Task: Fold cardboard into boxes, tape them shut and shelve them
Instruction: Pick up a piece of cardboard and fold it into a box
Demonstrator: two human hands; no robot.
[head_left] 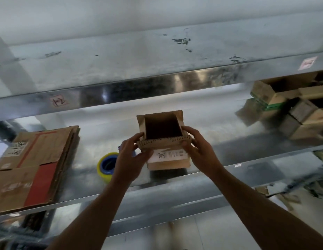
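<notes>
Cardboard box [168, 159] sits gripped between curled fingers [138, 138] of left hand [131, 156] and right hand [198, 148], so press flaps [164, 144] down evenly.

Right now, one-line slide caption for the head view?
Person's left hand and right hand grip an open-topped cardboard box at a metal shelf, tape roll beside it.

— What colour is the small box [166, 147]?
— Plain brown, dark inside. Its white label [168, 156] is printed in black.
— And the tape roll [108, 165]?
— Yellow, with a blue core.
— The flat cardboard stack [36, 165]?
— Brown, with a red panel and a thin red line.
— The shelf [121, 94]?
— Shiny silver-grey, smudged black; its edge tags [58, 101] are pale pink.
</notes>
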